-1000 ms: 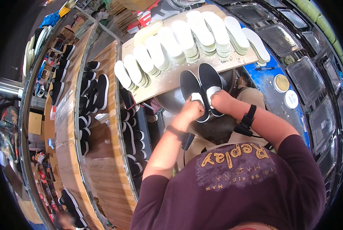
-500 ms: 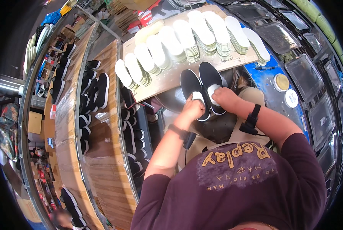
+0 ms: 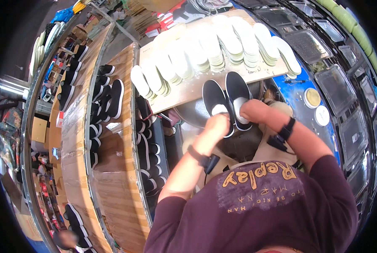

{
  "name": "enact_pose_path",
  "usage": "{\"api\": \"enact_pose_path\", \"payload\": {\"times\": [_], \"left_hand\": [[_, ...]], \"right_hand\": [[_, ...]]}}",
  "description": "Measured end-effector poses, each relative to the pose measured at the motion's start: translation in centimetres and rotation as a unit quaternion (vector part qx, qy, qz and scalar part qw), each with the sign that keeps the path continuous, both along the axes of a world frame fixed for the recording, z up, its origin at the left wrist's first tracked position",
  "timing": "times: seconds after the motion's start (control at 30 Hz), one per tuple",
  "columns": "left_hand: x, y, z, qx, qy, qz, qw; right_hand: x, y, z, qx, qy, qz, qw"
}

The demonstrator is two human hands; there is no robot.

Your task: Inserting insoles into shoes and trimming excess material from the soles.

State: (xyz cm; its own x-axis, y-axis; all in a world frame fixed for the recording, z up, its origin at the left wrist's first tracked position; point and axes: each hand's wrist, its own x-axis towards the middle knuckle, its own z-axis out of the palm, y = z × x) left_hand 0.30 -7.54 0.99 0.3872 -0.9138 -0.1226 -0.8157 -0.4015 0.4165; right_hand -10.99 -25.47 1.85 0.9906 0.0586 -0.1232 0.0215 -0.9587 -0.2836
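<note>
My left hand (image 3: 214, 130) grips the heel of a black slip-on shoe with a white insole (image 3: 213, 99). Beside it, my right hand (image 3: 255, 113) holds the heel of a second black slip-on shoe (image 3: 237, 89). Both shoes point away from me, side by side and touching, held over a dark round surface (image 3: 192, 113). Just beyond them lies a light wooden board (image 3: 188, 87) carrying several stacks of white insoles (image 3: 222, 46). A dark band is on each wrist.
A curved wooden shelf (image 3: 112, 168) at my left holds rows of black shoes (image 3: 108, 97). A blue surface (image 3: 300, 99) at right bears two round lids (image 3: 312, 97). Dark metal trays (image 3: 336, 84) line the far right. Boxes and clutter fill the far left.
Both hands and the pair of shoes have stayed almost still; the shoes shifted very slightly.
</note>
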Motion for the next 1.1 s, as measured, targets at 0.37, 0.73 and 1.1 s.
{"api": "enact_pose_path", "payload": {"times": [0.37,0.73,1.1], "left_hand": [[-3.7,0.5,3.8,-0.055,-0.043,-0.032,0.997],[13.7,16.5,28.2,-0.188,-0.483,0.14,0.844],[33.8,26.6,31.2,-0.023,-0.455,0.472,0.755]], "right_hand": [[-8.4,1.0,6.7,0.163,-0.23,-0.145,0.948],[-13.1,-0.8,3.7,0.101,-0.16,-0.236,0.953],[-13.4,1.0,3.5,0.11,-0.105,-0.262,0.953]]}}
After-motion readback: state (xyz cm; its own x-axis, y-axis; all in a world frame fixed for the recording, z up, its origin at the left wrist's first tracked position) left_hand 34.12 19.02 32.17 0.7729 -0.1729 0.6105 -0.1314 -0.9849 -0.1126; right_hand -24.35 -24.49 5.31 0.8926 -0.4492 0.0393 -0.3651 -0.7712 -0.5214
